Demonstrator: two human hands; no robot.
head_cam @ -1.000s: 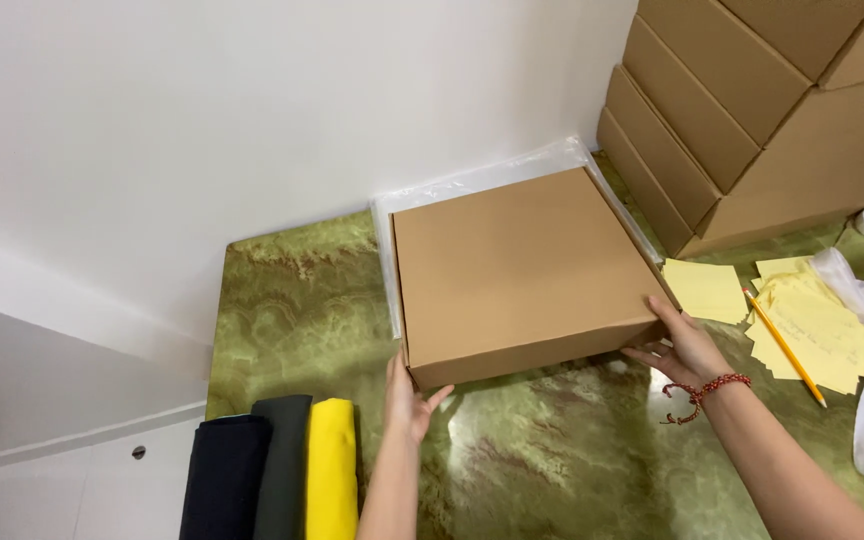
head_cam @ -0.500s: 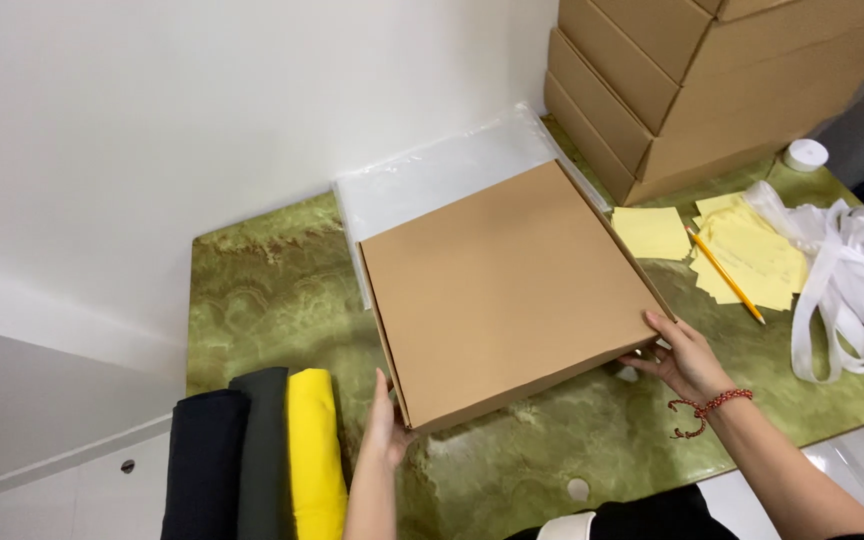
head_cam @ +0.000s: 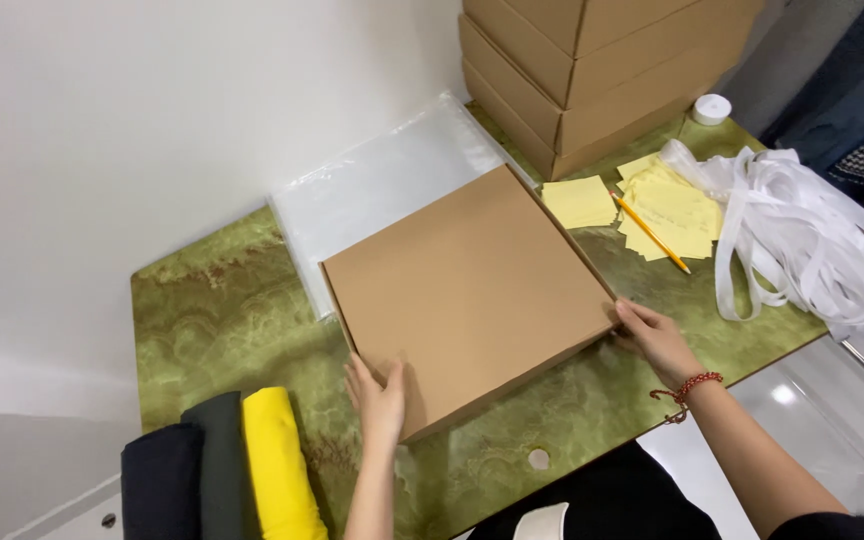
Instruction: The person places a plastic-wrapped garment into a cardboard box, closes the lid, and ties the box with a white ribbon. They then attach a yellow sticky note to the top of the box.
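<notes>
Flat cardboard box [head_cam: 472,295], lying level, corners skewed to table edge, hands on opposite corners

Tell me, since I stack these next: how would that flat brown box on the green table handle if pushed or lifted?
The cardboard box looks stiff: its faces are flat and its edges crisp. Being wide and shallow, it should slide on the glossy table rather than tip. The left hand and right hand grip opposite corners, so two-handed lifting probably suits.

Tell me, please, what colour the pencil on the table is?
Yellow pencil, seen in the head view.
</notes>
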